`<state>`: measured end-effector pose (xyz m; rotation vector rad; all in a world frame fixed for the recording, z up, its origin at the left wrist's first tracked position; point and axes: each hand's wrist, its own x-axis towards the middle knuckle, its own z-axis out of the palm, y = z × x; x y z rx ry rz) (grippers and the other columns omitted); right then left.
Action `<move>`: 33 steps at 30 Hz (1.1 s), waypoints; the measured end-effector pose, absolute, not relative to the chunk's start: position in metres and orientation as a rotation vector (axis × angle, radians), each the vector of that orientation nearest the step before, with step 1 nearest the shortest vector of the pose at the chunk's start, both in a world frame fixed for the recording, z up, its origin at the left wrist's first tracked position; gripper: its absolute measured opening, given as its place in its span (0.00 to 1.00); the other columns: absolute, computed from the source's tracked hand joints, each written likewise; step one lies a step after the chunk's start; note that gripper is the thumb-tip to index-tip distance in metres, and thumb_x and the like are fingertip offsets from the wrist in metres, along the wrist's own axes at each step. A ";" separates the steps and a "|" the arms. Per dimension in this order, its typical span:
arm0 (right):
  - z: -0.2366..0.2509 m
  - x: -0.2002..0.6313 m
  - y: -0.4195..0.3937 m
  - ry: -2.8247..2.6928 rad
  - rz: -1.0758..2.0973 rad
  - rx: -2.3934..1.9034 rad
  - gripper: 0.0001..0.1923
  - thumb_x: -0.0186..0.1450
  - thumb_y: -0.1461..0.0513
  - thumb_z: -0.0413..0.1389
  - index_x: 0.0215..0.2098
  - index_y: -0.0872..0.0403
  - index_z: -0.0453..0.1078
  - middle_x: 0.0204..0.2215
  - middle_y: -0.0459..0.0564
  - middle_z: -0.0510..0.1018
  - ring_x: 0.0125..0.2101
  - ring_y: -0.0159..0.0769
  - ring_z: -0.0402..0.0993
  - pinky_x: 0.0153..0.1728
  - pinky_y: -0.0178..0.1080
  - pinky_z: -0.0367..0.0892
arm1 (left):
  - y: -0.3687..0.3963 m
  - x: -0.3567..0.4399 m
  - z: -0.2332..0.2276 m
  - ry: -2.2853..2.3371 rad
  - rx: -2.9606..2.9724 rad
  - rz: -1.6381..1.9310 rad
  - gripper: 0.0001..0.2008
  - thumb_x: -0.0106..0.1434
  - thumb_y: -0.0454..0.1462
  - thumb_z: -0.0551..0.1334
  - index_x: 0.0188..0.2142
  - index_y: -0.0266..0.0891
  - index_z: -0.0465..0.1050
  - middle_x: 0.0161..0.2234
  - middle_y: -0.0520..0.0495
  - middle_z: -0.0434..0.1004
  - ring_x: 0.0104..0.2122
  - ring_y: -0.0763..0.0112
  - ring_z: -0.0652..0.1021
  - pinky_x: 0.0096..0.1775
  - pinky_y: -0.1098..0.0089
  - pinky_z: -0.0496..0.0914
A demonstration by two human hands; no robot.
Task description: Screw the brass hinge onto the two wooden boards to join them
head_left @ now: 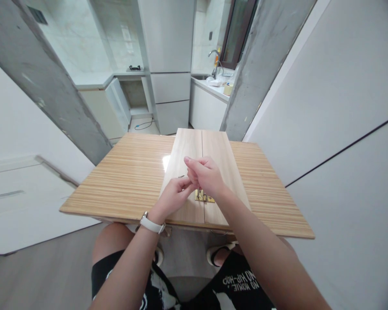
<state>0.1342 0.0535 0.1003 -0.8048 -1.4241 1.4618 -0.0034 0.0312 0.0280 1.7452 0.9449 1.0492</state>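
Note:
Two pale wooden boards (215, 144) lie side by side on the table, with a narrow seam between them. A brass-coloured hinge (201, 197) sits across that seam near the front, partly covered by my hands. Just above the hinge, my right hand (208, 174) is closed, its thumb lying along the top of the curled fingers. My left hand (176, 194) meets it from the left, thumb and fingertips pinched together beside the hinge. What either hand grips is hidden. A small dark, thin piece (181, 176) shows just beyond my left fingers, too small to name.
The striped wooden table (132, 172) has angled sides and stands before my knees. White panels (349, 86) rise close on the right. Beyond are a tall cabinet (168, 38), a counter with a faucet (215, 60), and a cable (144, 125) on the floor.

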 end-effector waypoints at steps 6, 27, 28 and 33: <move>0.102 0.144 0.045 -1.584 1.385 -0.758 0.33 0.68 0.43 0.61 0.15 0.52 0.58 0.13 0.39 0.58 0.17 0.26 0.52 0.20 0.37 0.48 | 0.030 -0.009 0.035 0.903 1.740 1.008 0.17 0.73 0.46 0.62 0.37 0.34 0.81 0.36 0.45 0.85 0.39 0.63 0.81 0.42 0.68 0.73; 0.110 0.250 -0.022 -1.144 0.927 -0.983 0.26 0.71 0.50 0.61 0.21 0.51 0.59 0.17 0.40 0.57 0.19 0.29 0.51 0.23 0.39 0.47 | 0.086 -0.030 0.003 1.637 2.253 0.658 0.06 0.68 0.30 0.60 0.36 0.37 0.74 0.38 0.39 0.78 0.41 0.58 0.78 0.45 0.61 0.71; 0.102 0.256 -0.028 -1.177 0.892 -1.060 0.26 0.71 0.49 0.60 0.22 0.51 0.59 0.17 0.40 0.57 0.20 0.29 0.51 0.23 0.39 0.47 | 0.084 -0.030 0.004 1.622 2.260 0.669 0.06 0.69 0.30 0.59 0.36 0.37 0.74 0.38 0.39 0.78 0.41 0.58 0.78 0.44 0.61 0.70; 0.078 0.275 -0.050 -1.374 0.600 -1.462 0.27 0.71 0.46 0.59 0.22 0.52 0.60 0.19 0.41 0.59 0.23 0.31 0.55 0.27 0.39 0.52 | 0.063 -0.023 0.018 1.488 2.156 0.780 0.08 0.72 0.32 0.55 0.39 0.40 0.72 0.35 0.44 0.79 0.35 0.61 0.78 0.37 0.65 0.67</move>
